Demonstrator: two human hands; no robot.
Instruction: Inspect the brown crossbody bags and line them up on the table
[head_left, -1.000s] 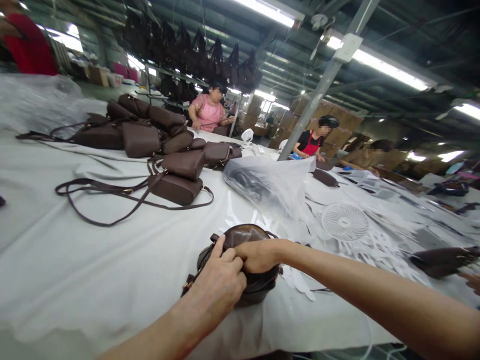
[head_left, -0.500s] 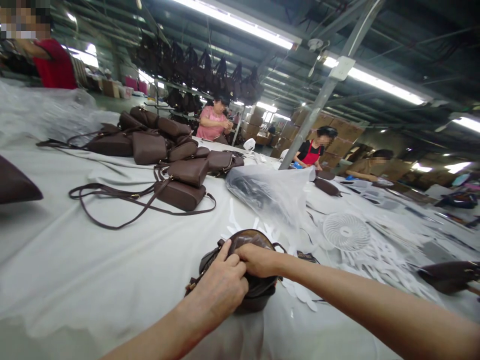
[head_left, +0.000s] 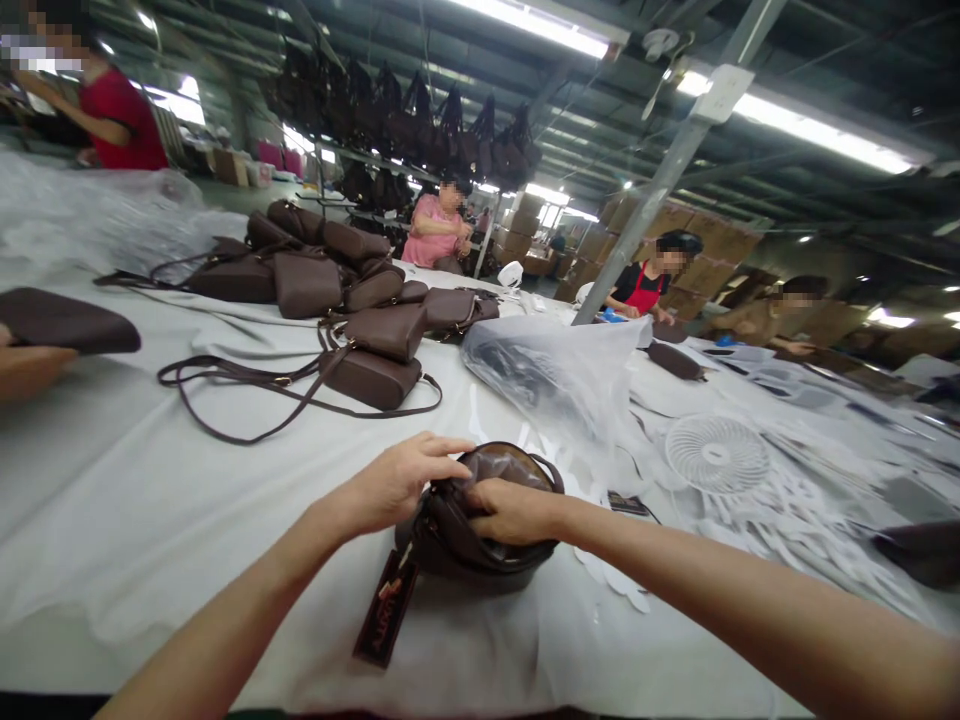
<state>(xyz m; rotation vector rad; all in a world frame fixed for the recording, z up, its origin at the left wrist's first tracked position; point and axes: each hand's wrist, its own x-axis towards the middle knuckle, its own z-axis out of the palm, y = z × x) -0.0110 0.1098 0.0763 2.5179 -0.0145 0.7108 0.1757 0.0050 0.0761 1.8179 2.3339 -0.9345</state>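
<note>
An open dark brown handbag (head_left: pixel 480 575) sits on the white-covered table in front of me, its mouth facing up and its lining showing. My left hand (head_left: pixel 401 480) is at the left rim, its fingers over the edge and pinching it. Inside the mouth is my right hand (head_left: pixel 514 510), fingers curled and their tips hidden; what they grip cannot be made out. A dark hang tag (head_left: pixel 385 610) with reddish lettering lies on the cloth at the bag's left side.
Brown bags (head_left: pixel 375 380) with straps are piled ahead on the left. A clear plastic bag (head_left: pixel 547 375) and a white fan (head_left: pixel 716 455) lie to the right. Another person's hand (head_left: pixel 30 370) holds a brown bag (head_left: pixel 71 318) at far left. Several co-workers are beyond.
My left hand has moved from the front of the bag, beside my right hand, to its left rim. The hang tag now shows. At far left, another person's hand has come into view.
</note>
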